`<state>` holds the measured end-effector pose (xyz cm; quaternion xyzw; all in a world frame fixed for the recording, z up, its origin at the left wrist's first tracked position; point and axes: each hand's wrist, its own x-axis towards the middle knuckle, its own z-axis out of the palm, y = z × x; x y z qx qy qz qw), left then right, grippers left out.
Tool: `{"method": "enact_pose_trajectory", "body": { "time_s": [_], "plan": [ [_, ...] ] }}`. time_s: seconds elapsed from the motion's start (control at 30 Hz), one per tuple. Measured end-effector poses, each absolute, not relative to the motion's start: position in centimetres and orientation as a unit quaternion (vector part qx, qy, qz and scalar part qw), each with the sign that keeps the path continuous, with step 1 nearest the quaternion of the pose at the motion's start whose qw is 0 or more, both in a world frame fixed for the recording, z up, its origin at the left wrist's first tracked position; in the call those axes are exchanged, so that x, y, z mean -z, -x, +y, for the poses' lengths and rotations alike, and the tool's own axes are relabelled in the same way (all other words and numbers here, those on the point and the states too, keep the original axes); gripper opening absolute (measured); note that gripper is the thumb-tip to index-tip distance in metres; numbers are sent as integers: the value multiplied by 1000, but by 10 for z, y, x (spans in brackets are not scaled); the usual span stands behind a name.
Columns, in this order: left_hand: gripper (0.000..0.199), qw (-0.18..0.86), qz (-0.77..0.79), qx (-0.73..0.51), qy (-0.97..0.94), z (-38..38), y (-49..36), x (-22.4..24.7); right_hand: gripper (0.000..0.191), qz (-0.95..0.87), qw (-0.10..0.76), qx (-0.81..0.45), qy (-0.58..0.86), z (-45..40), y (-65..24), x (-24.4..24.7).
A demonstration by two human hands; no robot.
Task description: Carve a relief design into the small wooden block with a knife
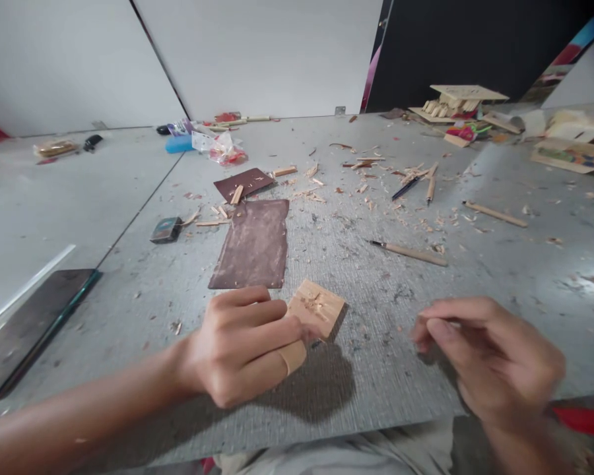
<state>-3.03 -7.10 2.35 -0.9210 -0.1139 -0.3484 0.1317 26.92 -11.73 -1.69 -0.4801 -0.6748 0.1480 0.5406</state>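
My left hand (255, 346) is curled at a small square wooden block (321, 307), with fingertips at its near-left edge. The block's top has a rough carved patch in the middle. A tan bandage (293, 357) wraps one finger of this hand; the thumb is hidden. To the right, my right hand (485, 349) hovers over the near table edge, thumb bent against the fingers. Its fingertips are slightly blurred, and I cannot make out what is in them. Beyond the hands lie a wooden-handled carving knife (408, 253) and a worn brown sandpaper sheet (255, 244).
Wood shavings (309, 196) litter the grey table (143, 297). Farther back are a second brown sheet (242, 183), a small dark block (166, 229) and another wooden-handled tool (495, 214). A dark phone (34, 330) lies left. A wooden model (455, 102) stands back right.
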Motion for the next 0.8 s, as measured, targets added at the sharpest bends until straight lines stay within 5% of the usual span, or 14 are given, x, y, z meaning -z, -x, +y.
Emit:
{"method": "enact_pose_trajectory", "body": {
  "time_s": [0.8],
  "plan": [
    [22, 153, -171, 329, 916, -97, 38, -43, 11, -793, 406, -177, 419, -106, -245, -11]
  ]
}}
